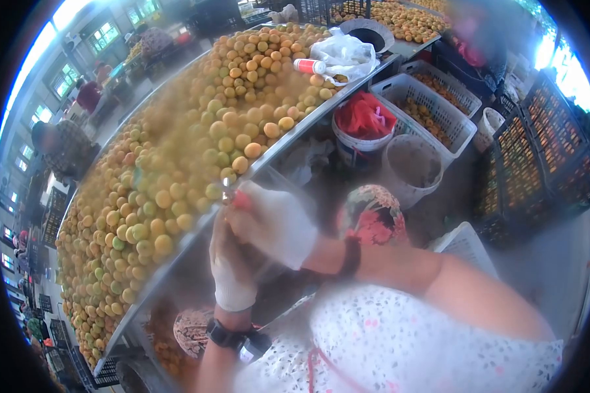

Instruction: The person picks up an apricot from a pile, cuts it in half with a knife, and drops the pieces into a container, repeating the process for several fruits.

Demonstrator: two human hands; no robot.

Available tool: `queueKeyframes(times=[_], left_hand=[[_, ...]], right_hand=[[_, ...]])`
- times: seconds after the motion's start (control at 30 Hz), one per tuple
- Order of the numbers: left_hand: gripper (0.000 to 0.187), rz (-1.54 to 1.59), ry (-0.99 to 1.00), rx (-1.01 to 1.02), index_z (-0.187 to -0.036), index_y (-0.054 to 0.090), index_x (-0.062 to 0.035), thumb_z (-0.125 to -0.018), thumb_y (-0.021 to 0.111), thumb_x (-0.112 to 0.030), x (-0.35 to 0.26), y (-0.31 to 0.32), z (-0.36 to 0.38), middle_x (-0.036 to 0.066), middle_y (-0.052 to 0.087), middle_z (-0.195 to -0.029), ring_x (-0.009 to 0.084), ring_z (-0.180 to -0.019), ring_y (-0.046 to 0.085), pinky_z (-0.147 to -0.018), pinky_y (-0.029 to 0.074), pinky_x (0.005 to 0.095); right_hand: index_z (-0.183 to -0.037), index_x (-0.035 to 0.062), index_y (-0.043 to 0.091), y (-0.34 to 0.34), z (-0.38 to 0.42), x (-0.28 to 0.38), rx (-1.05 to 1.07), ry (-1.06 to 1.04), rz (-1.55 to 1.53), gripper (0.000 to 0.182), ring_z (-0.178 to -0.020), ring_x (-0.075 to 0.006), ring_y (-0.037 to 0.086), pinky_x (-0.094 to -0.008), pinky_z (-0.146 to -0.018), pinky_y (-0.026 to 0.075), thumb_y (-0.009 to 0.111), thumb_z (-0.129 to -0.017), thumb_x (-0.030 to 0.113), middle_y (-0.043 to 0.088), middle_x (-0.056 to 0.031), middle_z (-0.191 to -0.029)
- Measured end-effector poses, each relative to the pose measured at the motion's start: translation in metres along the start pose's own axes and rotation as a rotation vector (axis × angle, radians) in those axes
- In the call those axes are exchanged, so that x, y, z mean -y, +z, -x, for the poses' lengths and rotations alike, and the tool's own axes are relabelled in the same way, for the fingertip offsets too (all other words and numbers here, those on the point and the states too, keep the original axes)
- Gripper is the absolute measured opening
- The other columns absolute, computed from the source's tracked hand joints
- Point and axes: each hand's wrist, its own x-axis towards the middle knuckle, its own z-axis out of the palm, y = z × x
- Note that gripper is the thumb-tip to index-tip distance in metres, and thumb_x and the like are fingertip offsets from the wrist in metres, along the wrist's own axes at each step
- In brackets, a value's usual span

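- The right hand [275,223], in a white glove, closes its fingers around a small tool [228,190], metal tip up and a patch of red showing below.
- The left hand [233,262], also gloved, presses up beneath the right; its fingers are partly covered, and whether it grips anything cannot be told.
- The tool sits at the near rim of the table [160,278], just beside the heaped fruit [157,203], yellow-orange with some green.
- A dark watch [224,334] circles the left wrist, a dark band [351,255] the right forearm.
- Farther up the table, a clear bag [347,52] lies against a red-and-white can [309,66] on the fruit.
- Below the rim stand a white bucket [352,145] stuffed with red plastic, a second bucket [406,195] and a white crate [464,139] of orange pieces.
- Dark crates [537,144] rise at the frame's right; another worker [65,150] is across the table.
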Motion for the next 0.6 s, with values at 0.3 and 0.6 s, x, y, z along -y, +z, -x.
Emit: queueKeyframes(times=[0.3,0.6], left_hand=[[0.048,0.322,-0.278,-0.241,-0.121,0.06,-0.0105,-0.096,0.051,-0.05,0.014,0.002,-0.021,0.005,0.067,-0.106,0.0202,-0.092,0.068,-0.078,0.057,0.0343],[0.059,0.243,-0.314,-0.249,-0.123,0.057,-0.0112,-0.096,0.049,-0.063,0.028,-0.023,-0.026,0.005,0.065,-0.11,0.0189,-0.097,0.066,-0.089,0.054,0.0369]], right_hand=[[-0.092,0.0069,0.059,0.0,-0.008,-0.021,0.013,-0.223,0.243,0.022,-0.071,-0.0388,0.065,-0.0433,-0.059,0.051,0.066,-0.09,0.027,0.063,-0.0178,-0.074],[-0.092,0.0064,0.059,0.005,-0.011,-0.027,0.029,-0.274,-0.001,0.018,-0.072,-0.0387,0.065,-0.0412,-0.06,0.052,0.065,-0.09,0.023,0.063,-0.0171,-0.074]])
